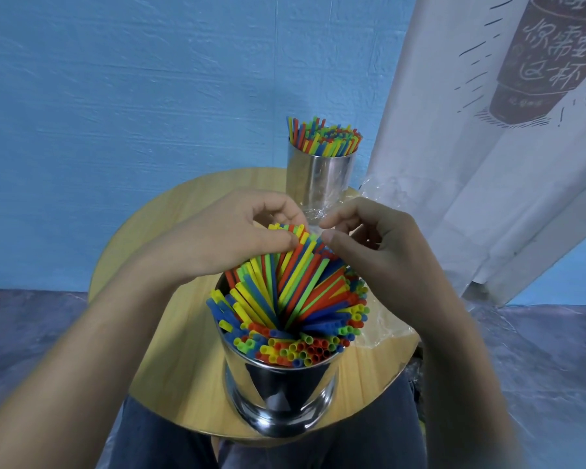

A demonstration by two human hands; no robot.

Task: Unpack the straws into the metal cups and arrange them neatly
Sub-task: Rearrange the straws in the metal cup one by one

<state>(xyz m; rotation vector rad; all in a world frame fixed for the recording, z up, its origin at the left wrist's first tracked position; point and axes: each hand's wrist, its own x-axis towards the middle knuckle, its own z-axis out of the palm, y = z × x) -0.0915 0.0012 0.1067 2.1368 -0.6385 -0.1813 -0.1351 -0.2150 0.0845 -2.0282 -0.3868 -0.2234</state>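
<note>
Against the blue wall, on the round wooden table (170, 350), the near metal cup (281, 394) holds fanned straws (298, 275) whose long bunch leans up and away, left hand (237, 238) pinching its tips, right hand (379, 258) curled just beside, grip unclear.

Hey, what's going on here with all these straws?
A person seated at a round table is tidying coloured straws in the near metal cup. The left hand pinches a bunch of tips; the right hand touches them with its thumb, grip unclear. The far metal cup is already full, and clear wrapping lies on the table.
</note>
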